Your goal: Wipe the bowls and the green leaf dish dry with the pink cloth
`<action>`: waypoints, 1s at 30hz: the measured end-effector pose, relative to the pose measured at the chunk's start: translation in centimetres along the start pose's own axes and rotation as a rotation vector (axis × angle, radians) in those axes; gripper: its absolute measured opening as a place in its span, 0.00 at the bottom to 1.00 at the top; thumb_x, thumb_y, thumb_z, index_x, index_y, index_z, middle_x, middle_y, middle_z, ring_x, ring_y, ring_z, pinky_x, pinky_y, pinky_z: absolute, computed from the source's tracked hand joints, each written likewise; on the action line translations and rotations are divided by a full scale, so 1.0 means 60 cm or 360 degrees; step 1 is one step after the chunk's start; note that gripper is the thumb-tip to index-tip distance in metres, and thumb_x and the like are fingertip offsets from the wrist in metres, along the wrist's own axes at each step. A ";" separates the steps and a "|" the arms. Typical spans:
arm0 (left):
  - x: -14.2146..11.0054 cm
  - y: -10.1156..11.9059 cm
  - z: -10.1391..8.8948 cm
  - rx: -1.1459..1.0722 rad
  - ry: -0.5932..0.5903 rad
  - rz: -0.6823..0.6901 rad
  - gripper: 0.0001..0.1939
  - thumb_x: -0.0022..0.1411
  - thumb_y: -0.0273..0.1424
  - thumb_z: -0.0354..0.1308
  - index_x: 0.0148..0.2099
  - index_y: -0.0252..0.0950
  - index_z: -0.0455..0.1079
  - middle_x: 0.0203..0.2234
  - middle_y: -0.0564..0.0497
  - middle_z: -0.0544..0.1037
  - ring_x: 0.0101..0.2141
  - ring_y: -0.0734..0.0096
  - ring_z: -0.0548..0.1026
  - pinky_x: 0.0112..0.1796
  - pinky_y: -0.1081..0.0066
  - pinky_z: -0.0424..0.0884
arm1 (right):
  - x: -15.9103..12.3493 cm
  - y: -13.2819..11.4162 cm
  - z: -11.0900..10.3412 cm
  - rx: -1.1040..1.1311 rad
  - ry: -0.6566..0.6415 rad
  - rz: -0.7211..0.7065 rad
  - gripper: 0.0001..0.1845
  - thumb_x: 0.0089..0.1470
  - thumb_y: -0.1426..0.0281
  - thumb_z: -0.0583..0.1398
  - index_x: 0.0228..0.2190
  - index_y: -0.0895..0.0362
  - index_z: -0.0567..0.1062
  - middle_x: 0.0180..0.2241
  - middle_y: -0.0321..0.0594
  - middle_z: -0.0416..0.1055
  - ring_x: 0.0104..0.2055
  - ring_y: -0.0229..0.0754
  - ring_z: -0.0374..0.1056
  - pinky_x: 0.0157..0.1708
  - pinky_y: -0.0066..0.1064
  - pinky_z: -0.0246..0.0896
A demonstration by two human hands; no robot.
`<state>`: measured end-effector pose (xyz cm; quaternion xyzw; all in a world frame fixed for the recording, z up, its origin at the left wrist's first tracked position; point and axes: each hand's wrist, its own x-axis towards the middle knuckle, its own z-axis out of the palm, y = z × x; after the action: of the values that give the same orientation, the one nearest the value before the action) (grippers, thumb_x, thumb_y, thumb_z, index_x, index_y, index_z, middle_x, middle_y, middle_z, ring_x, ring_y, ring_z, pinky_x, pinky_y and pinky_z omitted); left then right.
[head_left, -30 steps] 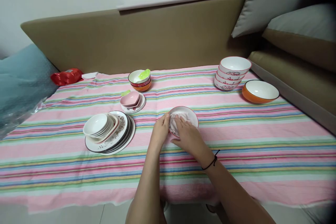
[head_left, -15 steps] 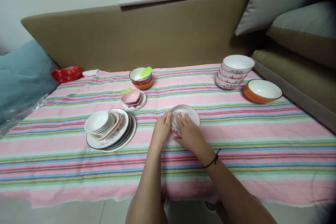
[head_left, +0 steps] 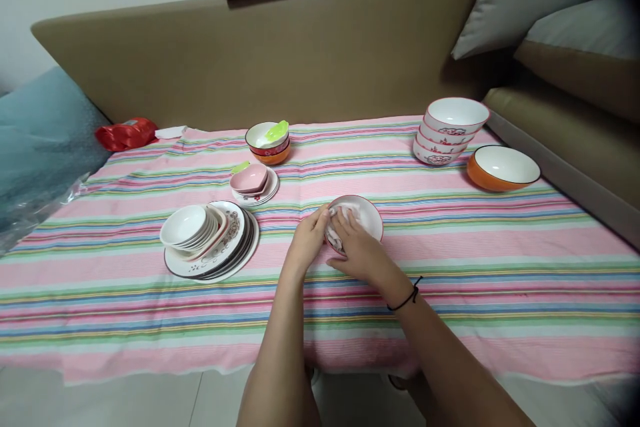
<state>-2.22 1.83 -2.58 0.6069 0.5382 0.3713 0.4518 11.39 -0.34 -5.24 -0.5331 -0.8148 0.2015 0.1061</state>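
White bowl (head_left: 371,219), right fingers (head_left: 346,224) on cloth (head_left: 334,237), apparently.

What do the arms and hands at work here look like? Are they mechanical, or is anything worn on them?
They are a person's, with nothing mechanical about them. The left hand and right hand wear no gloves, and no sleeves show. A thin black cord bracelet with a small knot circles the right wrist; the left wrist is bare.

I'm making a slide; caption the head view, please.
Left hand against a red-rimmed bowl, right hand on the crumpled cloth inside it.
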 end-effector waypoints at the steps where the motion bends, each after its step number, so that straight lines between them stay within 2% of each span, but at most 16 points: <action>1: 0.000 -0.002 -0.001 -0.0035 -0.0006 -0.0008 0.22 0.67 0.41 0.45 0.53 0.37 0.72 0.45 0.49 0.79 0.45 0.63 0.75 0.49 0.64 0.68 | 0.000 0.004 -0.005 0.0048 -0.0014 -0.0078 0.52 0.47 0.66 0.64 0.65 0.69 0.46 0.68 0.57 0.37 0.70 0.57 0.27 0.66 0.50 0.38; 4: 0.001 -0.009 -0.003 -0.0068 0.0023 -0.0039 0.23 0.66 0.42 0.45 0.54 0.37 0.72 0.43 0.48 0.80 0.44 0.62 0.76 0.48 0.64 0.70 | -0.005 0.005 -0.019 0.0163 -0.0062 -0.0209 0.46 0.49 0.72 0.61 0.65 0.64 0.48 0.67 0.53 0.43 0.70 0.53 0.35 0.65 0.46 0.44; 7: 0.004 -0.013 -0.003 -0.0025 0.0047 -0.0043 0.23 0.66 0.41 0.45 0.55 0.38 0.72 0.42 0.48 0.80 0.45 0.61 0.75 0.48 0.64 0.70 | -0.014 -0.007 -0.031 0.0150 -0.0124 -0.0136 0.38 0.53 0.73 0.58 0.63 0.63 0.53 0.64 0.55 0.53 0.67 0.54 0.48 0.59 0.44 0.55; 9: 0.005 -0.014 -0.003 0.0005 0.0057 -0.0030 0.22 0.67 0.40 0.45 0.55 0.39 0.72 0.43 0.49 0.80 0.46 0.62 0.75 0.49 0.64 0.69 | -0.021 -0.016 -0.037 0.0097 -0.0136 -0.0057 0.34 0.56 0.71 0.57 0.62 0.63 0.57 0.59 0.56 0.62 0.62 0.55 0.59 0.54 0.42 0.60; 12: 0.005 -0.013 -0.002 0.0048 0.0077 0.0007 0.22 0.67 0.39 0.44 0.55 0.38 0.72 0.48 0.49 0.78 0.50 0.62 0.73 0.52 0.64 0.66 | -0.028 -0.023 -0.048 0.0095 -0.0150 -0.0006 0.24 0.60 0.67 0.54 0.57 0.59 0.66 0.48 0.50 0.74 0.48 0.51 0.72 0.45 0.37 0.64; 14: 0.004 -0.011 -0.001 0.0061 0.0073 0.0026 0.23 0.67 0.39 0.44 0.55 0.35 0.72 0.51 0.47 0.76 0.52 0.62 0.71 0.55 0.64 0.63 | -0.030 -0.019 -0.057 0.0222 -0.0176 -0.0003 0.17 0.61 0.66 0.52 0.48 0.56 0.74 0.42 0.46 0.78 0.41 0.48 0.74 0.41 0.34 0.63; 16: 0.004 -0.008 0.000 0.0059 0.0061 0.0026 0.23 0.67 0.38 0.44 0.55 0.34 0.71 0.53 0.46 0.74 0.54 0.63 0.70 0.56 0.65 0.61 | -0.031 -0.008 -0.063 0.0366 -0.0205 0.0003 0.15 0.60 0.68 0.51 0.38 0.55 0.77 0.37 0.41 0.79 0.35 0.45 0.73 0.37 0.33 0.62; 19: 0.005 -0.005 0.000 0.0071 0.0060 0.0003 0.22 0.67 0.38 0.44 0.54 0.34 0.72 0.53 0.47 0.74 0.54 0.63 0.69 0.57 0.65 0.60 | -0.028 0.017 -0.070 0.0695 -0.0160 0.0002 0.13 0.58 0.67 0.52 0.29 0.55 0.75 0.30 0.36 0.77 0.30 0.41 0.69 0.32 0.32 0.61; 22: 0.005 -0.004 -0.001 0.0080 0.0087 -0.0033 0.22 0.67 0.39 0.45 0.53 0.36 0.73 0.50 0.48 0.76 0.53 0.61 0.71 0.55 0.62 0.63 | -0.028 0.036 -0.079 0.1236 -0.0113 0.0031 0.20 0.57 0.58 0.53 0.20 0.56 0.71 0.18 0.34 0.68 0.21 0.38 0.62 0.24 0.30 0.58; 24: 0.005 -0.005 -0.001 0.0066 0.0119 -0.0046 0.22 0.66 0.41 0.46 0.52 0.37 0.74 0.47 0.48 0.78 0.51 0.60 0.72 0.53 0.62 0.65 | -0.032 0.040 -0.091 0.1508 0.0063 0.0116 0.22 0.57 0.54 0.54 0.20 0.56 0.71 0.14 0.32 0.64 0.18 0.37 0.59 0.21 0.29 0.56; 26: 0.003 -0.007 -0.001 0.0047 0.0153 -0.0045 0.21 0.65 0.42 0.47 0.51 0.38 0.75 0.44 0.48 0.80 0.49 0.59 0.73 0.51 0.61 0.67 | -0.038 0.039 -0.104 0.1548 0.0534 0.0208 0.21 0.57 0.54 0.54 0.30 0.58 0.75 0.20 0.35 0.70 0.23 0.38 0.65 0.24 0.29 0.61; 28: 0.003 -0.009 0.000 0.0035 0.0178 -0.0042 0.21 0.65 0.42 0.48 0.49 0.38 0.76 0.41 0.48 0.80 0.47 0.59 0.74 0.50 0.61 0.68 | -0.041 0.036 -0.114 0.1288 0.1053 0.0231 0.21 0.59 0.57 0.53 0.45 0.58 0.73 0.33 0.40 0.76 0.35 0.42 0.71 0.34 0.32 0.66; 29: 0.002 -0.011 0.001 0.0029 0.0186 -0.0044 0.21 0.65 0.42 0.49 0.49 0.38 0.76 0.41 0.47 0.81 0.47 0.59 0.74 0.50 0.61 0.69 | -0.041 0.036 -0.115 0.1078 0.1191 0.0177 0.22 0.60 0.59 0.51 0.51 0.57 0.70 0.41 0.43 0.76 0.43 0.45 0.71 0.41 0.35 0.67; 30: 0.003 -0.012 0.001 0.0022 0.0188 -0.0046 0.21 0.64 0.43 0.49 0.49 0.38 0.76 0.41 0.47 0.80 0.47 0.59 0.74 0.49 0.61 0.69 | -0.038 0.036 -0.113 0.0853 0.1225 0.0077 0.23 0.61 0.63 0.50 0.55 0.57 0.67 0.48 0.44 0.74 0.50 0.47 0.69 0.47 0.38 0.65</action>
<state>-2.35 1.99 -3.31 0.5792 0.5751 0.3962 0.4205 16.76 -0.22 -0.06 -0.5416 -0.6229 0.1948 0.5297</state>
